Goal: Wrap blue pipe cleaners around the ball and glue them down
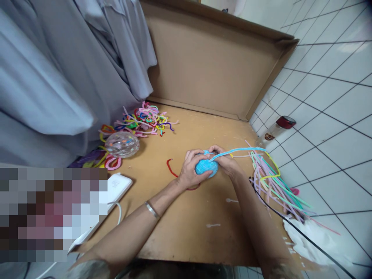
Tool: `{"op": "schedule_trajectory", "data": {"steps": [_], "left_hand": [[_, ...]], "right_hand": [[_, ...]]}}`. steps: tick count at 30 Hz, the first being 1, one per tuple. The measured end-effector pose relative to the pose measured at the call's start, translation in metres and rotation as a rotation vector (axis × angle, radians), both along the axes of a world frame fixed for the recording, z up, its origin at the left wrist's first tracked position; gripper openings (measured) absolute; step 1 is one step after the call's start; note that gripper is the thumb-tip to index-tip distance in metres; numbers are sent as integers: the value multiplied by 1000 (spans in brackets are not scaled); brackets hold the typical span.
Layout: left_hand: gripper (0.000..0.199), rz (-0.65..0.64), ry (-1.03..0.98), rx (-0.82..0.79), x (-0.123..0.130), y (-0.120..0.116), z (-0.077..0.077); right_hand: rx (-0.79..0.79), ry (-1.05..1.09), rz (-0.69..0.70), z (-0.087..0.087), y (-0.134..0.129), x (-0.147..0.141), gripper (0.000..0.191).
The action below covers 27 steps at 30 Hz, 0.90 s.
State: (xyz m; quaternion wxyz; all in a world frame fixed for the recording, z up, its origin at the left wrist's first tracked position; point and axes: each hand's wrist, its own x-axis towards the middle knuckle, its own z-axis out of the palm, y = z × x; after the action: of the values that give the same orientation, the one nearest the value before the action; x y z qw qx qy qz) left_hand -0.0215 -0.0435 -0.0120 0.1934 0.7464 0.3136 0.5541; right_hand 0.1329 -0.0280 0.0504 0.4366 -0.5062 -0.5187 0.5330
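A blue ball (207,167), wound from what look like fuzzy pipe cleaners, is held low over the table. My left hand (192,166) is wrapped round its left side, thumb along the bottom. My right hand (225,161) is closed at the upper right of the ball, its fingertips partly hidden behind it. A long blue pipe cleaner (241,149) runs from the top of the ball across my right hand, its free end sticking out to the right. Beneath my left hand and wrist lies a red pipe cleaner (171,168), partly covered.
Mixed pipe cleaners (147,118) are heaped at the back left, near a clear glass-like bowl (122,144). Straight pastel pipe cleaners (270,178) lie along the right edge. A red-lidded jar (280,126) stands by the tiled wall. A white power strip (120,184) and black cable (305,236) flank my arms.
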Motion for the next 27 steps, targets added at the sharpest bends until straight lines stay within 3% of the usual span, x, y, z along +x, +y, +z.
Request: {"op": "schedule_trajectory", "data": {"steps": [6,27], "left_hand": [[51,-1,-33,27,0,0,2],[40,13,-39,144,-2,6,-5]], "right_hand": [[-6,38,4,-2,-1,-1,28],[11,79,30,-2,-2,0,31]]}}
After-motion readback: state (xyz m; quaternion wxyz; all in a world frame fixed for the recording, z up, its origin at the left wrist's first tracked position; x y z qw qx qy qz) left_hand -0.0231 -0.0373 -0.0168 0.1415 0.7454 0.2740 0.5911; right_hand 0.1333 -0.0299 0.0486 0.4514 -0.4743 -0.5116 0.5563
